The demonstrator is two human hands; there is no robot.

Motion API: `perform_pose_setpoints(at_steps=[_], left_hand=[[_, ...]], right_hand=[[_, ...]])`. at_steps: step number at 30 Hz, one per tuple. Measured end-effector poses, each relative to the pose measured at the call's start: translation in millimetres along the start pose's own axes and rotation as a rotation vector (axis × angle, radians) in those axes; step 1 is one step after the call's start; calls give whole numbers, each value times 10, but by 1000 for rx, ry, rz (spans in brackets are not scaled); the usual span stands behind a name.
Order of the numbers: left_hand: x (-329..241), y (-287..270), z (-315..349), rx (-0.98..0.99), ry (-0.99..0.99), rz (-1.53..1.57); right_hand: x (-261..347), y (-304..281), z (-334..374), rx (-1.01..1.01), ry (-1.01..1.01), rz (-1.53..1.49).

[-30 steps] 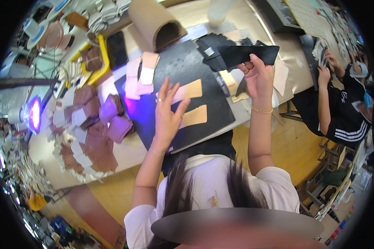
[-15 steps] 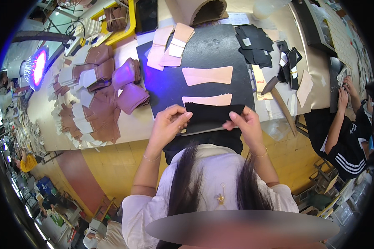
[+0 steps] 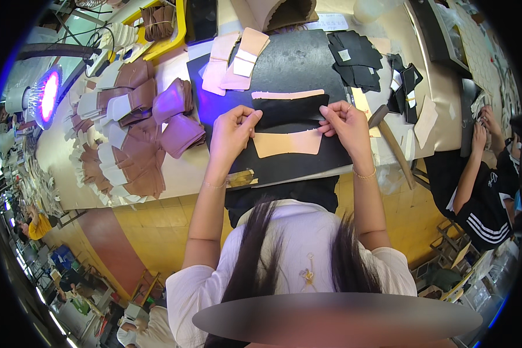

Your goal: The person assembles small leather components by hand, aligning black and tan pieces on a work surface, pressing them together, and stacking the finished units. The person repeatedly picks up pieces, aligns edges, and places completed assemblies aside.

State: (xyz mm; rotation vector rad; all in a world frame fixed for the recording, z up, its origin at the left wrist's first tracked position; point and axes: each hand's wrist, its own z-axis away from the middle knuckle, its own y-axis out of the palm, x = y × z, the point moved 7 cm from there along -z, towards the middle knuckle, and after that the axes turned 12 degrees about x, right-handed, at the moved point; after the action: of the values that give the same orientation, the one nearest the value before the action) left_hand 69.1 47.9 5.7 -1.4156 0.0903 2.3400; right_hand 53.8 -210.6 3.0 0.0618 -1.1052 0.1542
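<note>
A black curved leather piece [image 3: 290, 111] is stretched between my two hands over the dark work mat [image 3: 284, 58]. My left hand [image 3: 238, 129] pinches its left end, and my right hand [image 3: 341, 120] pinches its right end. Under it lies a tan leather piece [image 3: 287, 94] of similar outline, with only its far edge showing. Whether the two touch I cannot tell. Nearer to me, a second tan leather piece [image 3: 287, 145] lies flat on the mat, just below the black one.
Stacks of brown leather pieces [image 3: 136, 133] cover the table's left side. Pale pink pieces [image 3: 229, 64] lie on the mat's far left. Black pieces [image 3: 356, 61] and a hammer [image 3: 391, 142] are to the right. A lamp [image 3: 49, 95] glows far left; a co-worker [image 3: 475, 185] works at right.
Both hands have carried the black piece away from me, from the mat's near edge to the far tan piece. The near tan piece is now uncovered.
</note>
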Motion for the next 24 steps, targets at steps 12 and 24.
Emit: perform_pose_setpoints(at_steps=[12, 24], left_hand=[[55, -16, -209, -47, -36, -116], [26, -21, -206, -72, -71, -154]], right_hand=[[55, -1, -138, -35, 124, 179], [71, 18, -152, -61, 148, 226]])
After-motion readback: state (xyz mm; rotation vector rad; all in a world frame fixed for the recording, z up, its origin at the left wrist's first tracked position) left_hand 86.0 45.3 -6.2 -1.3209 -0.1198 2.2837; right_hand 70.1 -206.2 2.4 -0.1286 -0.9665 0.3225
